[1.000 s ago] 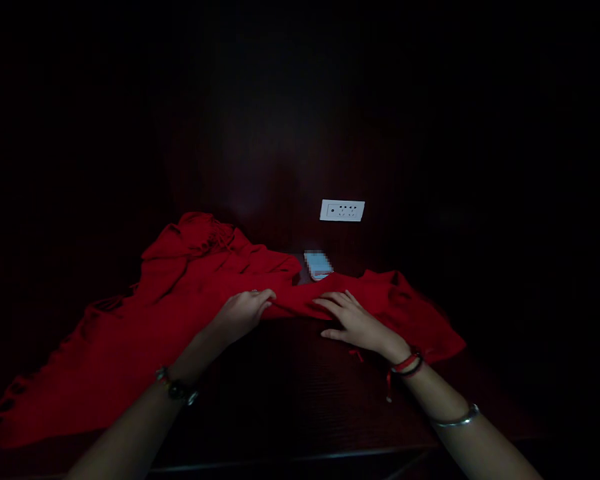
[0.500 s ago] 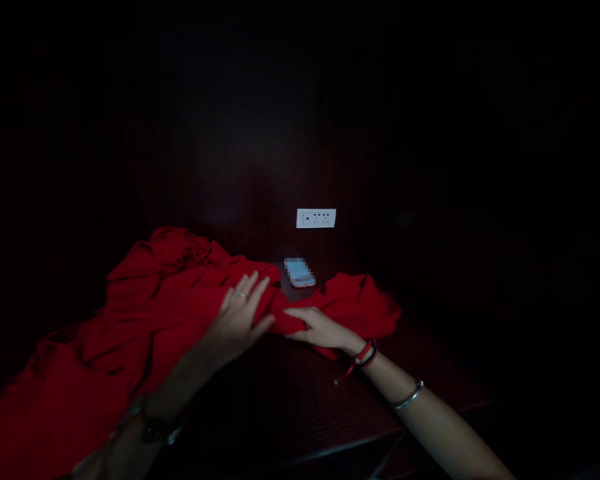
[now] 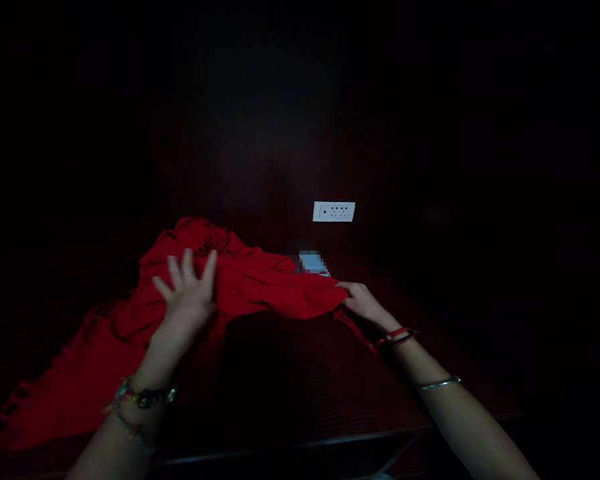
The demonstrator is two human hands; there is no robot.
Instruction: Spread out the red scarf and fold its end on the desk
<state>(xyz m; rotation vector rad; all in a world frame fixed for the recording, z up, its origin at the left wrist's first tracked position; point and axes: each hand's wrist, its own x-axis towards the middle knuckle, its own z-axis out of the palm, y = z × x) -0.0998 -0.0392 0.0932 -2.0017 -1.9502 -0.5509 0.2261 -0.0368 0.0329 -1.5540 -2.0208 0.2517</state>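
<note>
A red fringed scarf (image 3: 260, 287) lies rumpled over the left part of a dark table, one end stretched out to the right. My right hand (image 3: 363, 301) pinches that end, and some fringe hangs below the fingers. My left hand (image 3: 187, 300) is spread wide over the bunched part of the scarf, fingers apart and holding nothing; whether it touches the cloth I cannot tell. Behind the stretched cloth lies a phone (image 3: 313, 262) with its screen lit and blurred out, its near end partly covered by the scarf.
A white wall socket (image 3: 334, 211) sits on the dark wall behind the table (image 3: 300, 393). The table's front edge (image 3: 290, 448) runs across the bottom of the view. Most of the surroundings are too dark to make out.
My right hand has moved right, drawing the scarf's bunched end out straight in front of the phone. My left hand has shifted left and spread its fingers.
</note>
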